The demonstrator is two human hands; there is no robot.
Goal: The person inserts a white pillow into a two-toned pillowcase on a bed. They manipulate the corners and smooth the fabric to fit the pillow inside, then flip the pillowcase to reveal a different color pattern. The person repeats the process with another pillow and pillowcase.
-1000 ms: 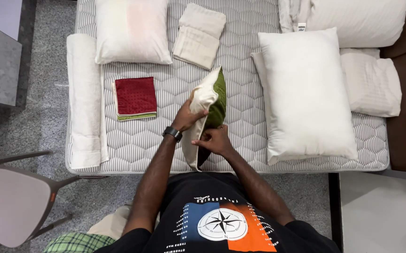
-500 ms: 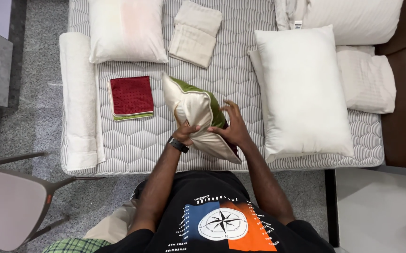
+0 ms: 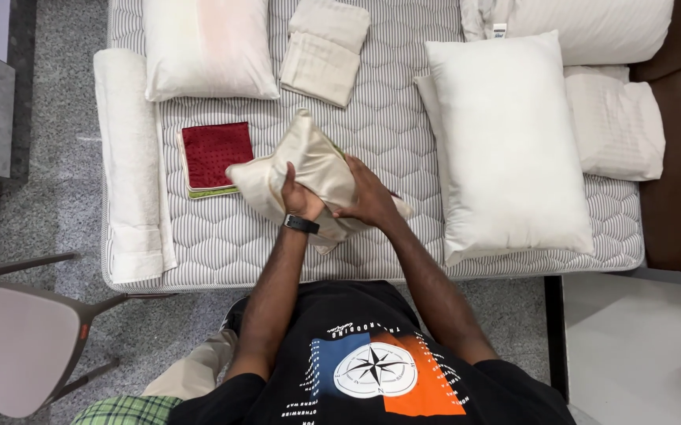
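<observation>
Both my hands grip a small cream cushion (image 3: 309, 161) over the middle of a quilted mattress (image 3: 403, 149). My left hand (image 3: 299, 197), with a black watch on the wrist, clutches the cushion's lower middle. My right hand (image 3: 368, 193) presses on its right side. A thin sliver of green cover shows at the cushion's right edge, mostly hidden. A folded red cloth on a green one (image 3: 216, 156) lies just left of the cushion.
On the mattress lie a large white pillow (image 3: 505, 142) at right, another pillow (image 3: 206, 47) at top left, folded beige covers (image 3: 324, 51), a rolled white towel (image 3: 124, 157) along the left edge and more pillows (image 3: 616, 126) far right. A chair (image 3: 18, 346) stands lower left.
The cushion has turned from upright to lying across, its green cover now nearly hidden. Both hands shifted with it, pressing it lower toward the mattress.
</observation>
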